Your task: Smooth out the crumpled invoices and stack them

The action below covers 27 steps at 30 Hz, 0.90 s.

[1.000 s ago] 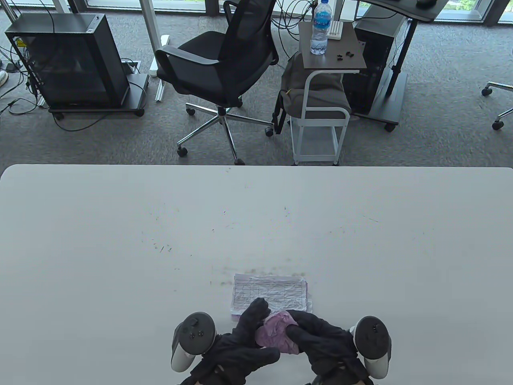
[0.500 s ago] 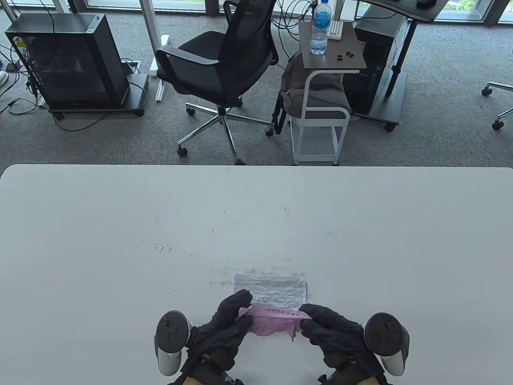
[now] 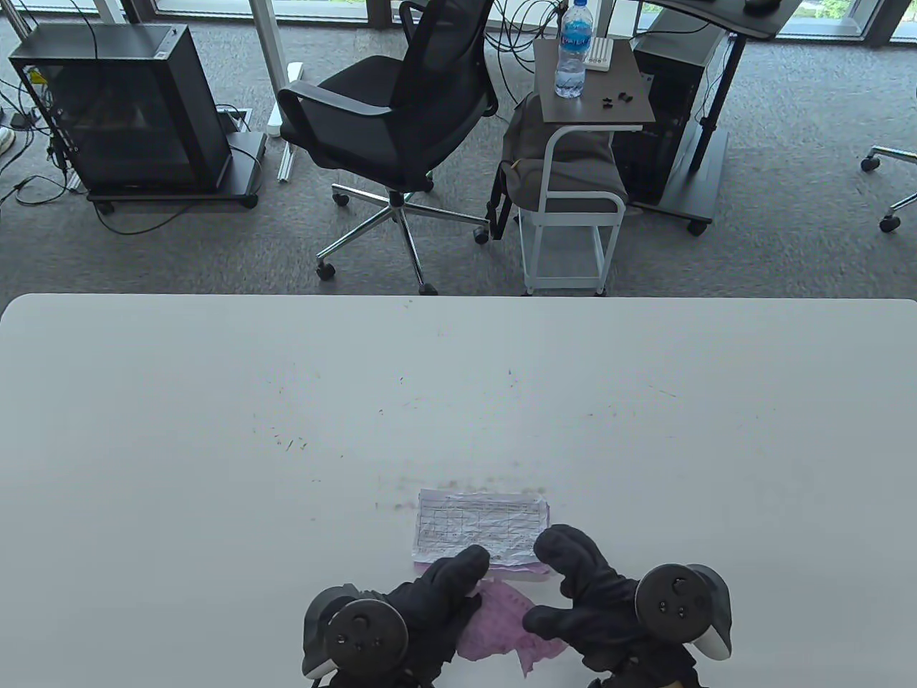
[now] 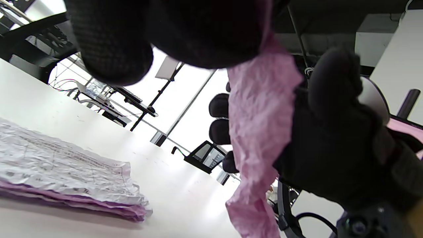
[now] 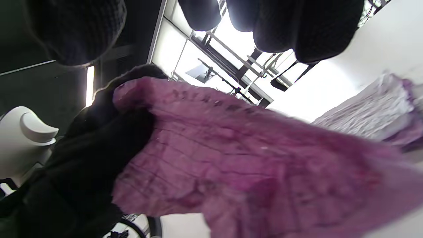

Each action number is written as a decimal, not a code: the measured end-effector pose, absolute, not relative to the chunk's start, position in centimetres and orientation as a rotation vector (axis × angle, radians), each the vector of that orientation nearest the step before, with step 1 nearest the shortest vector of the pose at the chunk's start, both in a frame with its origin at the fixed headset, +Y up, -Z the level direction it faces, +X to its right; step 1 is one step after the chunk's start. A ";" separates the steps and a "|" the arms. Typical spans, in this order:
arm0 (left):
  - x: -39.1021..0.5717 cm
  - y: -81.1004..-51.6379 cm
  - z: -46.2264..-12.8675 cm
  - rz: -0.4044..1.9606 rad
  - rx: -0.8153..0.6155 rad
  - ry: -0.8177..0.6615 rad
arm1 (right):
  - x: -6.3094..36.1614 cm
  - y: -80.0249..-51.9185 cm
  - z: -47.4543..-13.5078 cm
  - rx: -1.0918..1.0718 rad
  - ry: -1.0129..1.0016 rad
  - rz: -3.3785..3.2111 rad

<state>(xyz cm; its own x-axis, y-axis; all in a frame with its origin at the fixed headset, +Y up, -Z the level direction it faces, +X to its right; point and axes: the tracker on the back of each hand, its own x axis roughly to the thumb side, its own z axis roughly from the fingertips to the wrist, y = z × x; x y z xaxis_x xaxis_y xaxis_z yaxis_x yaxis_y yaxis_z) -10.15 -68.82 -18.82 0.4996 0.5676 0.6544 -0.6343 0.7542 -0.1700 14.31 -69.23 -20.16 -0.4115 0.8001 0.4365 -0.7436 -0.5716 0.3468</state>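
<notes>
- left hand, black sensor glove with a dark round tracker on its back: at the near table edge, left of centre. it pinches the left side of the crumpled pink paper invoice; in the left wrist view the sheet hangs from under the fingers.
- crumpled pink paper invoice: held between the two hands just nearer than the stack, partly opened, heavily wrinkled, with a ragged lower corner hanging down. it looks lifted off the white table rather than lying on it.
- stack of flattened invoices, white gridded sheet on top with pink sheets under it: lies flat on the table just beyond the hands, its near edge partly covered by the fingers.
- right hand, black sensor glove with a dark and white tracker: right of the pink sheet, fingers curled. the thumb sits at the sheet's right edge, but whether it actually grips the paper cannot be told.
- step in hand, as judged: unfolding one crumpled sheet before flattening; it is not yet smooth.
- next move, as judged: draw the sheet taut by both sides, lay it down, press it flat, then square it onto the stack.
</notes>
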 end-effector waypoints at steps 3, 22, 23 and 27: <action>-9.4 -68.7 -18.2 0.715 0.114 -0.780 | 12.6 -70.1 -19.9 0.768 0.265 2.114; -12.4 -69.8 -19.7 0.828 0.128 -0.533 | 13.4 -71.5 -21.0 0.582 0.386 2.043; -12.5 -69.9 -19.8 0.826 0.125 -0.526 | 13.5 -71.4 -21.0 0.569 0.372 2.052; -13.0 -70.4 -20.1 0.852 0.108 -0.479 | 14.8 -71.4 -21.2 0.500 0.294 2.042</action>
